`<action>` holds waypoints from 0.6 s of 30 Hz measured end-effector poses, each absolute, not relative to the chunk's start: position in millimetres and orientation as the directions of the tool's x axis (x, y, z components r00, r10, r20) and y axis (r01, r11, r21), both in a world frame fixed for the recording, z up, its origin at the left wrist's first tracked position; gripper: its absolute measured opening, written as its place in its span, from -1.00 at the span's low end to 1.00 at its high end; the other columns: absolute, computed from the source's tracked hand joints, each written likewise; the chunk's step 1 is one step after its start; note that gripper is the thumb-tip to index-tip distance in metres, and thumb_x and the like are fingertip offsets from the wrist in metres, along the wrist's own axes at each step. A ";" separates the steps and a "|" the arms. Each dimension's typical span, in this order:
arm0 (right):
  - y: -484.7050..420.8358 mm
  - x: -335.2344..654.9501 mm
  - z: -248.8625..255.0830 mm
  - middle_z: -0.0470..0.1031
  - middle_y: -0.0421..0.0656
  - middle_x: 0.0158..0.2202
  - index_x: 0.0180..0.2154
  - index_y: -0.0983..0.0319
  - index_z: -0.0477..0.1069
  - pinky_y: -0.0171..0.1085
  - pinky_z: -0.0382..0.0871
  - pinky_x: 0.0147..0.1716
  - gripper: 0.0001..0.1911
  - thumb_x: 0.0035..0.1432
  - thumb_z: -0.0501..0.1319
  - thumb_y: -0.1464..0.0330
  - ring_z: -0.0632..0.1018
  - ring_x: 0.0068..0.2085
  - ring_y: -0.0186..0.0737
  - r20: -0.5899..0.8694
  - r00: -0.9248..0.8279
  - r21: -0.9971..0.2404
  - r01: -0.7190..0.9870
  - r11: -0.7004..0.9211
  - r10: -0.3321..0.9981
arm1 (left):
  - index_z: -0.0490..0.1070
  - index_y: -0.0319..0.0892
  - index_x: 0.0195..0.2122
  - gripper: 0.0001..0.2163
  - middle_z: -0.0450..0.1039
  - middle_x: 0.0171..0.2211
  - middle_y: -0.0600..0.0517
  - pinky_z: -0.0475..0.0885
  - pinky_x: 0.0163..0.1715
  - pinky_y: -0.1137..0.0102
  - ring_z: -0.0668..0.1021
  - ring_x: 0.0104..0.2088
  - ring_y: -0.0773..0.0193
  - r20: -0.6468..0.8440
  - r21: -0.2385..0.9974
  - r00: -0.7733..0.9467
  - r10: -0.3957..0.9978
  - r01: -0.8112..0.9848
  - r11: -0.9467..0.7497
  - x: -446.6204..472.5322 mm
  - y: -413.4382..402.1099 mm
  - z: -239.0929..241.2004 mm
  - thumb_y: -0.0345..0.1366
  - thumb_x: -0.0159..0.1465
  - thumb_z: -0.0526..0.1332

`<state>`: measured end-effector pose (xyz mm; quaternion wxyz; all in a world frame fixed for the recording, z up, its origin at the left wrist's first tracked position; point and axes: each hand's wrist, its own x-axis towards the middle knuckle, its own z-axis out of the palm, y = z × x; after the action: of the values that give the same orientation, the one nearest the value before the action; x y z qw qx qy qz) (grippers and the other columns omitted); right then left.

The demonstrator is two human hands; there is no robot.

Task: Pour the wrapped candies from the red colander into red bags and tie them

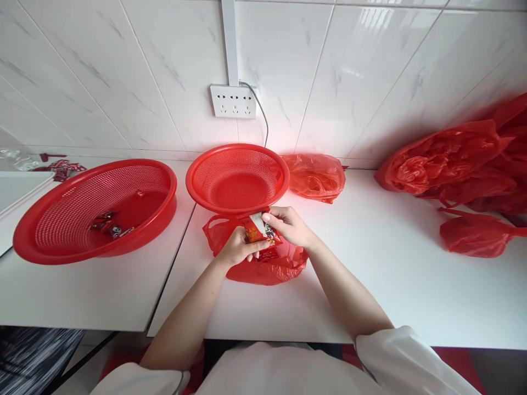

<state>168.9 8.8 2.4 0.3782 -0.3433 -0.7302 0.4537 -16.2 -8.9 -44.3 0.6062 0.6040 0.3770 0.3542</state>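
Between my two hands is a small red printed packet (256,227) with a pale patch. My left hand (237,248) grips its lower left side, the thumb lying across the bottom. At the upper right, my right hand (290,225) pinches the packet's edge. Beneath both hands an opened red plastic bag (263,273) lies spread on the table, with more red packets partly visible inside it. Just behind the hands stands a red mesh basket (237,151) with nothing visible in it.
A larger red basket (158,170) at left holds several small wrapped items (115,230). A folded red bag (317,176) lies near the wall. Full red bags (448,159) pile up at right, with a small tied bag (473,235) in front. A socket panel (234,102) is on the wall.
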 end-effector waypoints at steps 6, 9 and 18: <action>13.4 171.2 -0.6 0.22 -0.27 -0.59 -0.54 0.24 0.22 -0.37 0.16 -0.49 -0.52 0.28 -0.01 0.05 0.22 -0.53 -0.40 0.325 -0.396 -0.844 0.287 0.452 0.859 | 0.42 -0.23 -0.45 -0.70 0.40 -0.64 0.06 0.27 -0.69 0.48 0.39 -0.70 0.40 -0.053 0.997 0.489 0.871 -0.018 0.071 -14.0 -4.6 -49.8 -0.07 0.10 0.34; 15.5 171.5 -2.4 0.21 -0.27 -0.57 -0.52 0.23 0.21 -0.36 0.16 -0.49 -0.55 0.29 0.00 0.07 0.22 -0.52 -0.39 0.372 -0.321 -0.843 0.276 0.461 0.871 | 0.41 -0.23 -0.38 -0.66 0.40 -0.57 0.05 0.27 -0.66 0.46 0.38 -0.70 0.41 0.057 0.991 0.478 0.877 -0.132 0.008 -13.7 -3.6 -49.9 0.00 0.22 0.20; 22.9 182.7 -3.4 0.30 -0.23 -0.54 -0.49 0.24 0.30 -0.34 0.24 -0.44 -0.48 0.25 -0.01 -0.04 0.31 -0.48 -0.35 0.233 -0.308 -0.921 0.234 0.311 0.922 | 0.40 -0.18 -0.35 -0.74 0.29 -0.59 0.13 0.13 -0.70 0.50 0.26 -0.71 0.49 0.097 0.995 0.351 0.931 -0.006 -0.101 -16.1 -7.0 -38.9 -0.07 0.28 0.15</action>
<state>182.7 22.9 -3.4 0.4155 -0.4162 -0.6948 0.4140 -16.1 -7.0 -38.9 0.5521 0.6086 0.3801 0.4246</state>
